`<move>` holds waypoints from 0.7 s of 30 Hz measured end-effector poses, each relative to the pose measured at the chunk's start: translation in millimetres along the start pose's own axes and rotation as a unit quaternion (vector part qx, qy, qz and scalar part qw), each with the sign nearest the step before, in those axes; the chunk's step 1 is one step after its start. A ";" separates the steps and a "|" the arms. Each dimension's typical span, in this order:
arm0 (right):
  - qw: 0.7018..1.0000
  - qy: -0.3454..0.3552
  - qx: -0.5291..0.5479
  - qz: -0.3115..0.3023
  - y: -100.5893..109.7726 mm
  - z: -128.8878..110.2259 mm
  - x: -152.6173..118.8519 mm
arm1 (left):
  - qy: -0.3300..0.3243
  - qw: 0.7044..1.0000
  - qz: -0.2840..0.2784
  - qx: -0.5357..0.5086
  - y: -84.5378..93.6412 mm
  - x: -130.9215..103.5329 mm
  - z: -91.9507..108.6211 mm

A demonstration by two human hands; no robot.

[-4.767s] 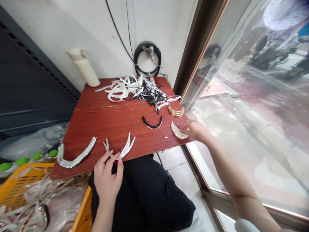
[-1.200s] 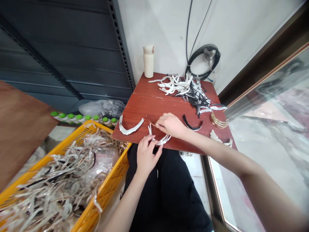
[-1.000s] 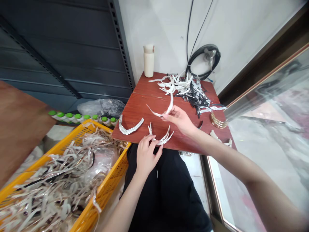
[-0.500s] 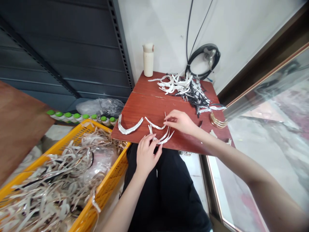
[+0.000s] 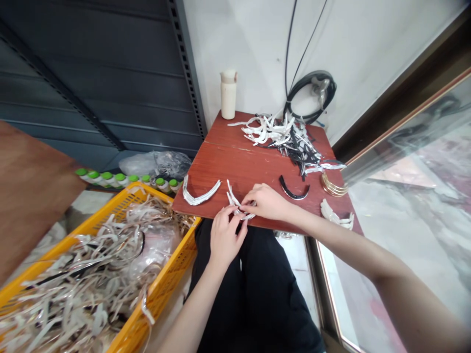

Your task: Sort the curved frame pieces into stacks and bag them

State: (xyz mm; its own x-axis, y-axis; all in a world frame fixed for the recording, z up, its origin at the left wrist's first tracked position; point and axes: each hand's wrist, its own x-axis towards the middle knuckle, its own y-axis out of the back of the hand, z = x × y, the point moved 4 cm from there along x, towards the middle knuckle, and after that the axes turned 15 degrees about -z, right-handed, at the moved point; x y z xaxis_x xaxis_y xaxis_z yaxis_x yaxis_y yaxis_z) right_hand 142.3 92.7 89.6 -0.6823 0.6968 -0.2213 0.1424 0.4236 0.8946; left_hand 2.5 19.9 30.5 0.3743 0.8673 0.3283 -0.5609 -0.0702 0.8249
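Several thin white curved strips (image 5: 231, 192) lie loosely bunched at the front edge of the red-brown table, between my two hands. My left hand (image 5: 225, 234) closes its thumb and fingertips on the near part of these strips. From the right, my right hand (image 5: 268, 202) pinches the strips, its fingers bent and partly covering them. Left of the hands rests a separate bundle of white curved strips (image 5: 198, 198). To the right lie a black curved strip (image 5: 293, 192), gold-coloured curved pieces (image 5: 333, 186) and another white bundle (image 5: 336, 215).
A tangled pile of white and black strips (image 5: 283, 135) sits at the back of the table (image 5: 221, 162). Behind stand a cream bottle (image 5: 228, 98) and a coiled black cable (image 5: 311, 95). At left, a yellow crate (image 5: 172, 267) holds many strips, beside several green-capped bottles (image 5: 119, 179).
My right hand has moved left and towards me, bringing a white strip against the others at my left hand. The black strip and right-hand white bundle have come into fuller view.
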 end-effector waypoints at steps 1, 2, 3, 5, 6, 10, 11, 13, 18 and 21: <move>1.000 0.009 0.004 -0.008 1.6 -1.1 -1.3 | 0.002 1.000 0.000 -0.003 -0.1 -0.2 -0.3; 1.000 0.019 0.010 -0.015 3.6 -1.1 -2.5 | 0.003 1.000 0.000 -0.005 -0.1 -0.5 -0.5; 0.999 0.027 0.020 -0.024 5.9 -0.1 -3.6 | 0.003 1.000 0.000 -0.007 -0.1 -0.6 -0.6; 0.998 0.031 0.044 -0.046 10.8 3.8 -5.6 | 0.002 1.000 -0.001 -0.008 0.3 -0.9 -0.5; 0.997 0.025 0.056 -0.056 13.2 6.0 -6.7 | 0.003 1.000 -0.001 -0.008 0.5 -0.9 -0.4; 0.994 -0.014 0.078 -0.069 19.4 9.9 -10.5 | 0.008 1.000 0.000 -0.003 1.0 -0.6 0.1; 0.995 -0.022 0.073 -0.061 19.2 9.4 -10.6 | 0.009 1.000 -0.001 -0.002 0.9 -0.4 0.2; 0.998 -0.032 0.048 -0.033 16.2 7.4 -9.0 | 0.009 1.000 -0.004 -0.001 0.7 -0.1 0.4; 0.999 -0.030 -0.010 0.016 -0.3 2.1 -1.5 | -0.006 1.000 -0.019 0.004 0.1 1.0 1.4; 0.998 -0.032 0.030 0.045 -4.1 3.0 -1.8 | -0.015 0.999 -0.027 0.009 -0.3 1.1 1.6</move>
State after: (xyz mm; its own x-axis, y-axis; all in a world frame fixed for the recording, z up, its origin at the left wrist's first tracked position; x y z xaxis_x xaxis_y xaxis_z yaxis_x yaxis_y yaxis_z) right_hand 145.1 91.4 85.2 -0.6175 0.7686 -0.1669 0.2451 0.3897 0.8877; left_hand 4.3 20.0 31.4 0.4253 0.8548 0.2973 -0.5259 -0.0339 0.8499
